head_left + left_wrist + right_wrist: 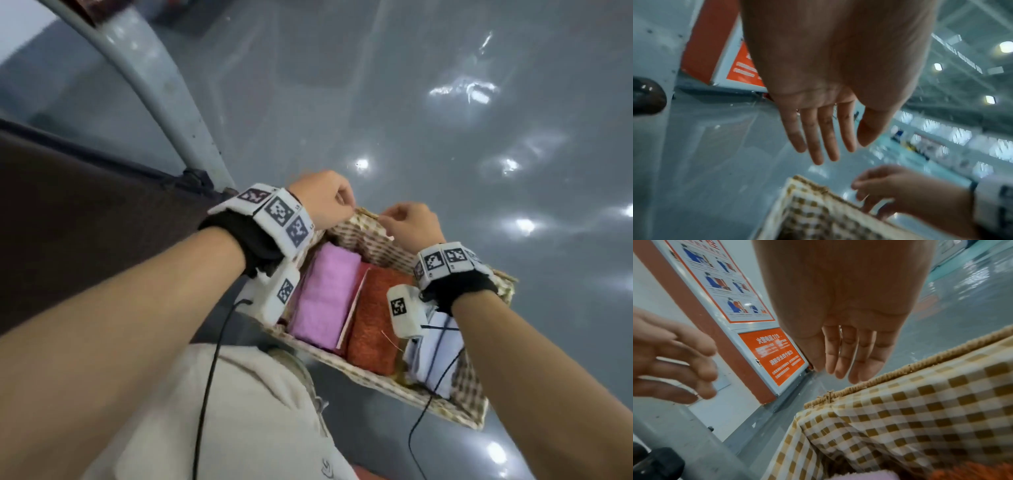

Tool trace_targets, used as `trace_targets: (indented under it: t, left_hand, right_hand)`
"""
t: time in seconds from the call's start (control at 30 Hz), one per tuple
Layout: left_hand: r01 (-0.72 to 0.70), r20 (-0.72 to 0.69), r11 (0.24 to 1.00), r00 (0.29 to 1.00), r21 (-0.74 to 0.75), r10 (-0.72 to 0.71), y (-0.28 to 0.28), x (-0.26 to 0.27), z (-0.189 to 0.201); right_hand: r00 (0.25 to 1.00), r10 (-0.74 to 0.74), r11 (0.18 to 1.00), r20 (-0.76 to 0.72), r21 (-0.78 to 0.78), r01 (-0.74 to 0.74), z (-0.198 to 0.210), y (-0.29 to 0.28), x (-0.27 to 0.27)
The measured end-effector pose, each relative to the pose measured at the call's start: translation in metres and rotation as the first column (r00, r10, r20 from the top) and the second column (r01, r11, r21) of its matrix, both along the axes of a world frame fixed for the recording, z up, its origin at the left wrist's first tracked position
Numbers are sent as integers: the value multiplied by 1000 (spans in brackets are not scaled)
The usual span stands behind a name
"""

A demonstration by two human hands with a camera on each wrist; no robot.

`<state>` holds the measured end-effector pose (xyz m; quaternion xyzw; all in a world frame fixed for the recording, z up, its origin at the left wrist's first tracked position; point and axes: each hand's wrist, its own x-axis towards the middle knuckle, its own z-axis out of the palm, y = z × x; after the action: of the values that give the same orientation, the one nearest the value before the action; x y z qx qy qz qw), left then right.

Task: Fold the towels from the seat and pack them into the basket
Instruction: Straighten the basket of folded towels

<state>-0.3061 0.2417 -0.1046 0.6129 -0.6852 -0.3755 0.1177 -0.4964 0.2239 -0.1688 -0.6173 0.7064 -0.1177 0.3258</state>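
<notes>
A wicker basket [373, 381] with a brown checked lining [920, 418] holds three folded towels side by side: pink [322, 298], orange [376, 318] and a white one [435, 353] partly hidden under my right wrist. My left hand [325, 202] hovers over the basket's far left corner [797, 180]; its fingers [818, 138] hang straight and hold nothing. My right hand [407, 222] is just above the far rim [920, 365], with relaxed, empty fingers [846, 356]. The two hands are close together without touching.
A dark seat [85, 212] lies to my left, with a grey metal frame [164, 85] rising behind it. Glossy grey floor [445, 102] spreads beyond the basket. An orange safety sign [777, 353] stands on the wall ahead. Black cables [209, 377] hang from both wrists.
</notes>
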Motion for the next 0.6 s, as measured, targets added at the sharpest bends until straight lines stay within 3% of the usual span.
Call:
trace_targets:
  t: [0.17,0.33,0.5,0.6]
  left_hand:
    - [5,98,994,995,106,-15,-22,-12,0]
    - [-98,137,970,988,224,68,-34,-24,-13]
    - [-322,144,937,942,139,302,-52,-34,-62]
    - [-363,116,913,931,185,347,-62,-40,-102]
  right_hand:
    - [996,-83,993,-30,79,85,29,11,-30]
    - [969,-231,965,-91,104,240,40,28,-90]
    - [866,-473,880,-160,-52,471,12,30,-142]
    - [817,-523,828,-242,83,554,-23,28,-167]
